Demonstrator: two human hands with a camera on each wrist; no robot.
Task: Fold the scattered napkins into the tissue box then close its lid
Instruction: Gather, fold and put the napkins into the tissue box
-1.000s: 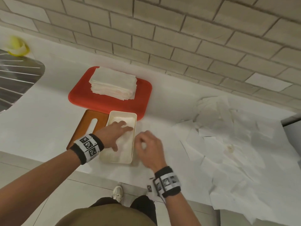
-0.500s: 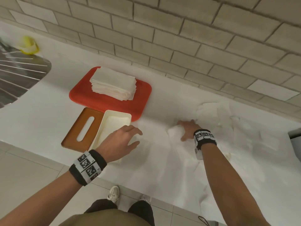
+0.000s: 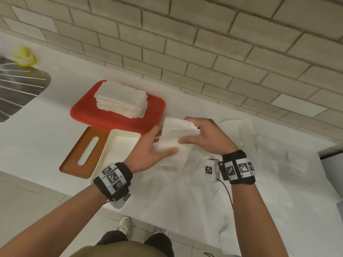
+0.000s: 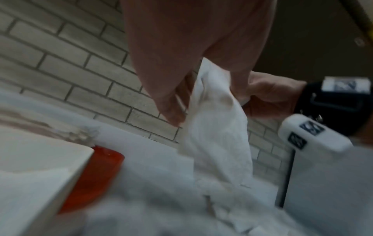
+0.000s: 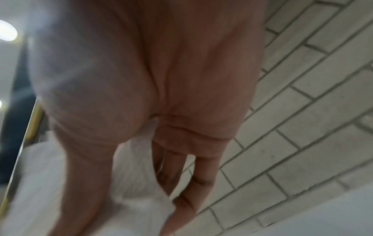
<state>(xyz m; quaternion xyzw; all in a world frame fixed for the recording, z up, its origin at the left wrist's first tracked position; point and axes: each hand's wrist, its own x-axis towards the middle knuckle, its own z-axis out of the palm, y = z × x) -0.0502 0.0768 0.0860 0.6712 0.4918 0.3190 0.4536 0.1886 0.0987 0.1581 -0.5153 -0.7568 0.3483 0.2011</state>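
Observation:
A white napkin (image 3: 176,136) is held above the counter between both hands, just right of the open cream tissue box (image 3: 111,134). My left hand (image 3: 161,142) pinches its lower left part, thumb in front and fingers behind. My right hand (image 3: 189,129) grips its right edge, fingers over the top and thumb below. In the left wrist view the napkin (image 4: 218,127) hangs crumpled from the right hand (image 4: 268,97). The box holds white napkins. Its brown slotted lid (image 3: 81,154) lies flat to the left of it. The right wrist view shows my palm and the napkin (image 5: 137,175), blurred.
A red tray (image 3: 89,115) with a stack of folded napkins (image 3: 120,102) sits behind the box. Several loose napkins (image 3: 259,164) cover the counter to the right. A metal draining surface (image 3: 16,89) and a yellow object (image 3: 25,56) lie far left. A brick wall (image 3: 185,43) stands behind.
The left hand left the box and moved right. The right hand reached to the loose pile, took a napkin and brought it back; both hands now hold it raised.

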